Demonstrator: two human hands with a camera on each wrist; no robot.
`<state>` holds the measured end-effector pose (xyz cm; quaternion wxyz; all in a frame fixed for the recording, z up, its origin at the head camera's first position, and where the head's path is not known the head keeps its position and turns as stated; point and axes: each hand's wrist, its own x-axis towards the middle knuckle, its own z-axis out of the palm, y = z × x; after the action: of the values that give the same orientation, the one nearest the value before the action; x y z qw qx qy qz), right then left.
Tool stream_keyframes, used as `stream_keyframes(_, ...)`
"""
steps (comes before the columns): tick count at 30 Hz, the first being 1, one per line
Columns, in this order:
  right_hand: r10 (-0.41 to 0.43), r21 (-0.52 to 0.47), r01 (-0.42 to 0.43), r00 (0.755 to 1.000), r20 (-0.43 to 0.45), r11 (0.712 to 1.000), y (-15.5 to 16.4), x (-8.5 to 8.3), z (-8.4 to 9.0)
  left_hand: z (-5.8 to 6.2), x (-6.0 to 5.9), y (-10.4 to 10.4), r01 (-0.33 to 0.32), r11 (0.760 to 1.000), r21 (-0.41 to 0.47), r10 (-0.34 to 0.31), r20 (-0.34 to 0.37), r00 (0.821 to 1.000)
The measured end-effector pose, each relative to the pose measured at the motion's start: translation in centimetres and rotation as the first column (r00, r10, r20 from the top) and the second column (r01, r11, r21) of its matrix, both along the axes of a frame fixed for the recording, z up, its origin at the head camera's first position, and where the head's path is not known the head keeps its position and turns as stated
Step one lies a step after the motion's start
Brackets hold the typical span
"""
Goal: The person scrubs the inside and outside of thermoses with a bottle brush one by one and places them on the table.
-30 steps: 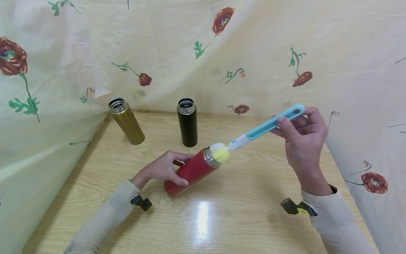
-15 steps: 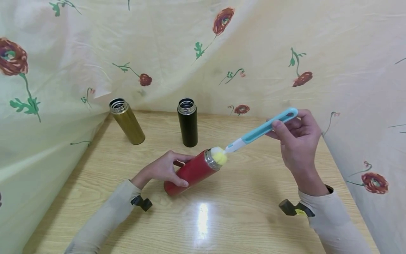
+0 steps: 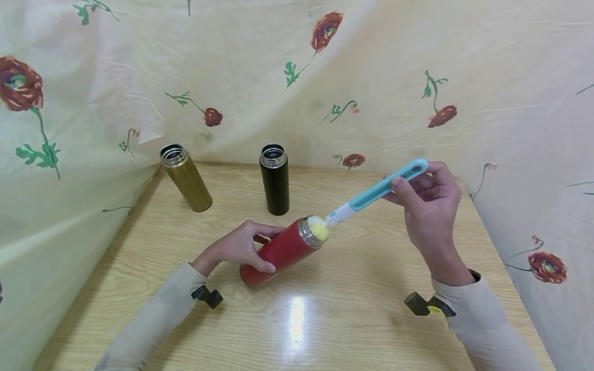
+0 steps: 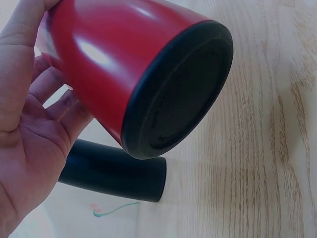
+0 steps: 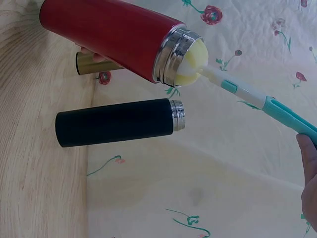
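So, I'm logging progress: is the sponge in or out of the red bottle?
Partly in: the yellow and white sponge bulges past the metal rim of the red bottle, the rest hidden inside.

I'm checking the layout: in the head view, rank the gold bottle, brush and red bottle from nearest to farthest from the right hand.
1. Brush: held in the right hand.
2. Red bottle: left of it, in the left hand.
3. Gold bottle: farthest left, at the back.

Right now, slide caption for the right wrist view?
Right hand holds a sponge brush, its head partly inside the red flask; black flask and gold flask beyond.
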<state>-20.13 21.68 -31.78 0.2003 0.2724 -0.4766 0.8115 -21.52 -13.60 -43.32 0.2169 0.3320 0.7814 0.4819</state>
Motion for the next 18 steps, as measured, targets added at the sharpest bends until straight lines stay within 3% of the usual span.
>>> stream_keyframes(8, 0.040, -0.024, -0.040, 0.999, 0.006, 0.999, -0.3, -0.1, -0.5, -0.1, 0.0, 0.0, 0.004, 1.000, 0.003, -0.004, 0.005, 1.000)
stream_keyframes(18, 0.013, 0.055, -0.016, 0.998, 0.062, 0.998, -1.5, 0.3, -2.0, 0.1, -0.1, 0.2, -0.003, 0.999, 0.036, 0.003, -0.007, 1.000)
